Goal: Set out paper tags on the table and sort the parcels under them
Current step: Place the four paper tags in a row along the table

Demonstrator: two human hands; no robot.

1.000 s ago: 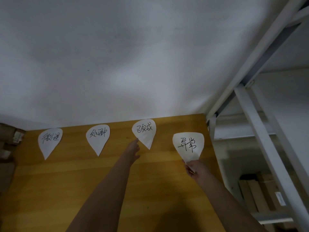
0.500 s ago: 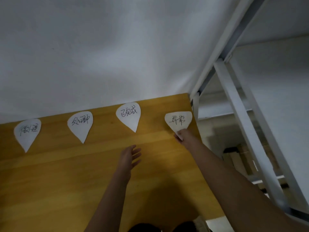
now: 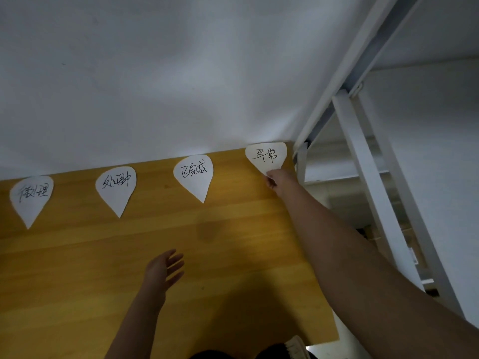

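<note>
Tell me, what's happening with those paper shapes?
A person is setting paper tags along the far edge of the wooden table. The left tag, second tag and third tag lie flat in a row. The right hand pinches the tip of the fourth tag at the far right corner. The left hand hovers open, holding nothing.
</note>
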